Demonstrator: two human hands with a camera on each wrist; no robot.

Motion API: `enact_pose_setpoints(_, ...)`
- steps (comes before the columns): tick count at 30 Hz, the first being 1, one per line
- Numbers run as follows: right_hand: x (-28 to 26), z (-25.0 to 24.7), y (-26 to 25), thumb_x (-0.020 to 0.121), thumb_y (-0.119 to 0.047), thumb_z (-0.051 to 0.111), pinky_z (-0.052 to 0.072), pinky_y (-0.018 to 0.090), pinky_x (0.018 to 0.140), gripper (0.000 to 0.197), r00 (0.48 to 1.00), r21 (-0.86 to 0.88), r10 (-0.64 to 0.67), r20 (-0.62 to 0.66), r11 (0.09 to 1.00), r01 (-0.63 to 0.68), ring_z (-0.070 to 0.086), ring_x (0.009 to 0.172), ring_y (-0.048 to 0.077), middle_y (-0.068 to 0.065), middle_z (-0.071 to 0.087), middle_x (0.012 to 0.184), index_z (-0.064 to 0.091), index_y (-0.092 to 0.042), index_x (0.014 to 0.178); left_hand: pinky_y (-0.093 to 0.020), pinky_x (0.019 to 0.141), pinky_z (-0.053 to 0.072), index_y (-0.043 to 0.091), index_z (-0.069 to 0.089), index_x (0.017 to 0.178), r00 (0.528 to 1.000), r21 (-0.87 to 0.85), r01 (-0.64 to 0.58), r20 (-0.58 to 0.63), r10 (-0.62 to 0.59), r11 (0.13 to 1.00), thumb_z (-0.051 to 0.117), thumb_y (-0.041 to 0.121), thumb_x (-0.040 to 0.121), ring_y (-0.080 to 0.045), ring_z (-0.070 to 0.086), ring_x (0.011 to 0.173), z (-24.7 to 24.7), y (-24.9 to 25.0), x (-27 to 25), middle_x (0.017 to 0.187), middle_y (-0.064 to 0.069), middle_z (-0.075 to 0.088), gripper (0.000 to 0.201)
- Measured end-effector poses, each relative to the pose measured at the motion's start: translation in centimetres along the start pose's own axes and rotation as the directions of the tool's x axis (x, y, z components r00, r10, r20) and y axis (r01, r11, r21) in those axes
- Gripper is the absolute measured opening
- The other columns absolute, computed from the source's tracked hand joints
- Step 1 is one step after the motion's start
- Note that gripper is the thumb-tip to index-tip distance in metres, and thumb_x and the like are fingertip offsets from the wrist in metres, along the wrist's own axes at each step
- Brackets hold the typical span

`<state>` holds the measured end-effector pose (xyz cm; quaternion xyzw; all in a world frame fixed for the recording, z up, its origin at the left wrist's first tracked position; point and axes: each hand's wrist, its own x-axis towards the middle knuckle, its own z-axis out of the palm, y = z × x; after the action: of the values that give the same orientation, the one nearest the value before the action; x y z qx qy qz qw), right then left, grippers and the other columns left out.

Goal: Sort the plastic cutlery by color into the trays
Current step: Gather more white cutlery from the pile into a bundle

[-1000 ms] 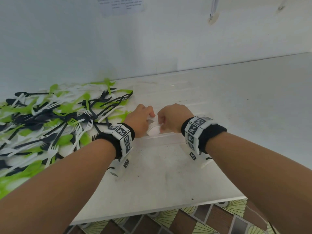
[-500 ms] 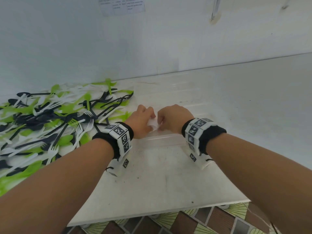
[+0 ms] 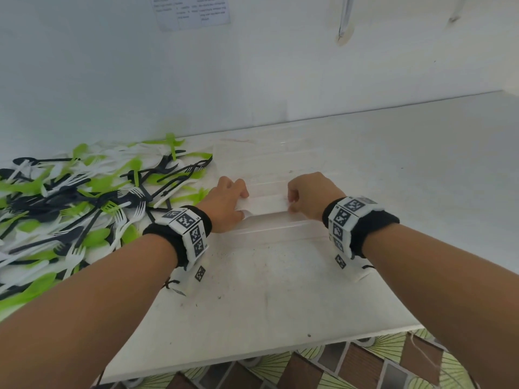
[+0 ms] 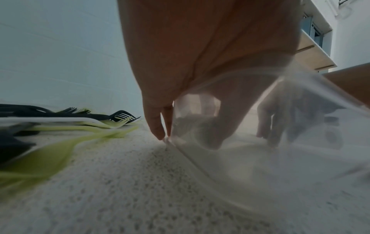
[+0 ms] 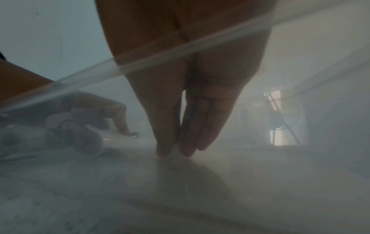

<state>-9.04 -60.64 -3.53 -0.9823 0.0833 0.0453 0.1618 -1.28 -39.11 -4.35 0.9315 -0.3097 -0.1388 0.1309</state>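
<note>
A mixed pile of green, white and black plastic cutlery (image 3: 84, 206) covers the left of the white table (image 3: 252, 290). Clear plastic trays (image 3: 269, 167) lie side by side in the middle, hard to tell apart. A white strip (image 3: 266, 204) stretches along the nearest tray's front. My left hand (image 3: 224, 200) pinches its left end and my right hand (image 3: 309, 197) pinches its right end. In the left wrist view my left hand (image 4: 166, 136) points down at the clear tray (image 4: 260, 166) corner. The right wrist view shows my right hand (image 5: 174, 150) pinched, fingertips down, behind a clear tray rim (image 5: 160, 52).
A white wall rises right behind the trays and pile. Bare tabletop runs to the right (image 3: 421, 178). The table's front edge (image 3: 252, 357) is close to me, with patterned floor tiles (image 3: 351, 366) below. Green forks (image 4: 50, 158) lie just left of my left hand.
My hands were together around a small white round thing. They have moved apart sideways, and a white strip now spans between them.
</note>
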Motion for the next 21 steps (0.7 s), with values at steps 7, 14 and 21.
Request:
enact_pose_setpoints(7,-0.8,-1.4,-1.3,0.087,-0.037,0.074,0.056,0.038,0.086,0.022,0.998,-0.122,-0.019,0.058,0.992,0.026,0.065,0.096,0.02,-0.005,0.065,0.107,0.067,-0.029,0.105,-0.03,0.109,0.031,0.034,0.048,0.134,0.998,-0.136,0.033,0.057,-0.025,0.99,0.077,0.044,0.085,-0.019,0.037,0.125,-2.0,-0.1,-1.5,0.144,0.0,0.02,0.057)
enact_pose_setpoints(14,0.4,-2.3,-8.8,0.091,-0.058,0.063,0.052,0.036,0.087,0.033,0.973,0.232,-0.196,-0.119,0.947,0.22,0.06,0.093,0.012,-0.014,0.064,0.089,0.065,-0.032,0.112,-0.036,0.095,0.052,0.026,0.047,0.138,0.968,-0.294,0.116,-0.178,-0.174,0.949,0.063,0.054,0.094,-0.016,0.059,0.113,-7.1,-3.4,-6.0,0.127,0.002,0.055,0.055)
enact_pose_setpoints(21,2.8,-1.1,-20.6,0.086,-0.075,0.057,0.044,0.04,0.108,0.077,0.929,0.363,-0.356,0.103,0.883,0.298,0.054,0.129,0.023,0.0,0.058,0.141,0.044,-0.03,0.148,-0.038,0.107,0.044,0.019,0.036,0.152,0.895,-0.106,0.432,-0.073,-0.441,0.895,0.058,0.06,0.095,-0.026,0.053,0.13,-12.5,-12.1,-14.0,0.149,-0.009,0.05,0.074)
